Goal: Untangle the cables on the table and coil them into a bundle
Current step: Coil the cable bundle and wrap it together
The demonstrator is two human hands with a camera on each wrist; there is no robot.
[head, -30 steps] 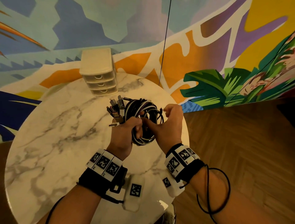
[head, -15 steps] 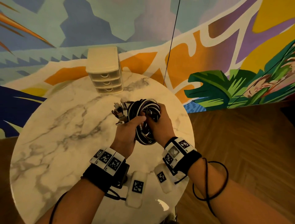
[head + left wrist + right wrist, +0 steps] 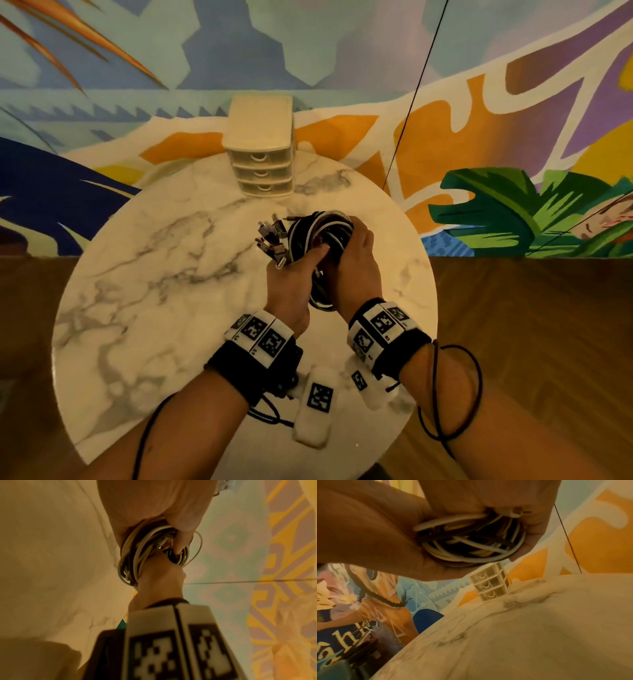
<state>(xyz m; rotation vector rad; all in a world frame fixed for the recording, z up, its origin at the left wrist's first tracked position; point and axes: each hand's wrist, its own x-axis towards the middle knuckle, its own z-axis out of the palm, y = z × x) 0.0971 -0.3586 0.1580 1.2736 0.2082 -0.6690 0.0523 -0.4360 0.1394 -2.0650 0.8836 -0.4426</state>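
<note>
A coil of black and white cables (image 3: 320, 236) is held above the round marble table (image 3: 164, 291). My left hand (image 3: 293, 277) grips its near left side, thumb pressed into the loops, and several metal plugs (image 3: 270, 240) stick out past the fingers. My right hand (image 3: 356, 263) wraps over the coil's right side, fingers curled round the strands. In the left wrist view the cable coil (image 3: 135, 555) runs between both hands. In the right wrist view the cable coil (image 3: 471, 540) lies in the curled right palm.
A small cream three-drawer unit (image 3: 262, 147) stands at the table's far edge, against the painted wall. Two white tagged blocks (image 3: 315, 407) lie near the table's front edge. A thin black wire (image 3: 416, 92) hangs by the wall. Wood floor lies to the right.
Both hands have drawn closer together on the coil. The right hand went from pinching a strand beside it to wrapping over its right side.
</note>
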